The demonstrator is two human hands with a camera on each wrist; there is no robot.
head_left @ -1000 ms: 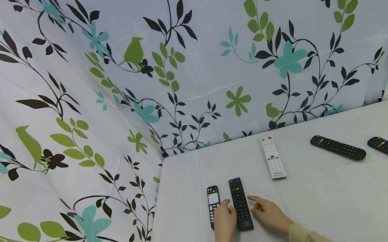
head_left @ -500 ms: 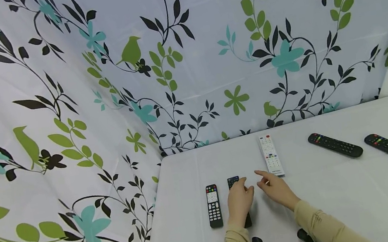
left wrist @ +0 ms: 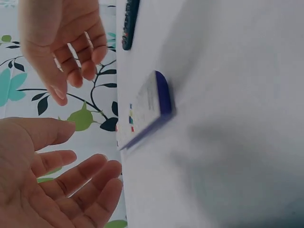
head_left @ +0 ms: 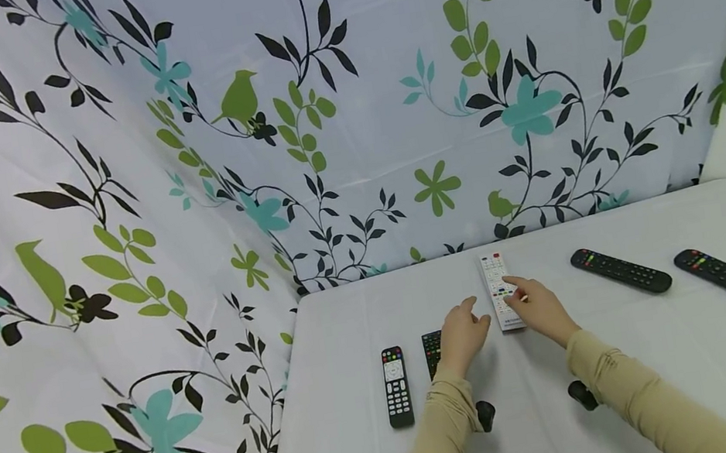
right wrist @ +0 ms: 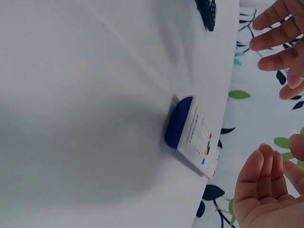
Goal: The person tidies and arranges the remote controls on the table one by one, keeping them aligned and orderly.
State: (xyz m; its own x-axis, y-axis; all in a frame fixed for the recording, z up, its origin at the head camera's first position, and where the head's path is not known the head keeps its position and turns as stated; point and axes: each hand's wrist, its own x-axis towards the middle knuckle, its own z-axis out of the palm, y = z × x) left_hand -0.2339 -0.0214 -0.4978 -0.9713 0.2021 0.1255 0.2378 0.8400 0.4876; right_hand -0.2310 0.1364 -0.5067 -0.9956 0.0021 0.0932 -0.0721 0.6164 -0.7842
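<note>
Both relaxed and released, our left grip (head_left: 464,334) and right grip (head_left: 541,309) are hovering near the white remote (head_left: 495,288) lying on the tabletop (head_left: 637,365).

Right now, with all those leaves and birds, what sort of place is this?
Probably a small screened-off table space indoors: patterned cloth hangs behind and beside a white tabletop, where a white remote and four dark remotes lie.

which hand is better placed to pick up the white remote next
Probably the right hand: in the head view it overlaps the white remote, while the left hand appears apart from it, hiding part of a black remote. Both hands are empty, so the edge is slight.
</note>
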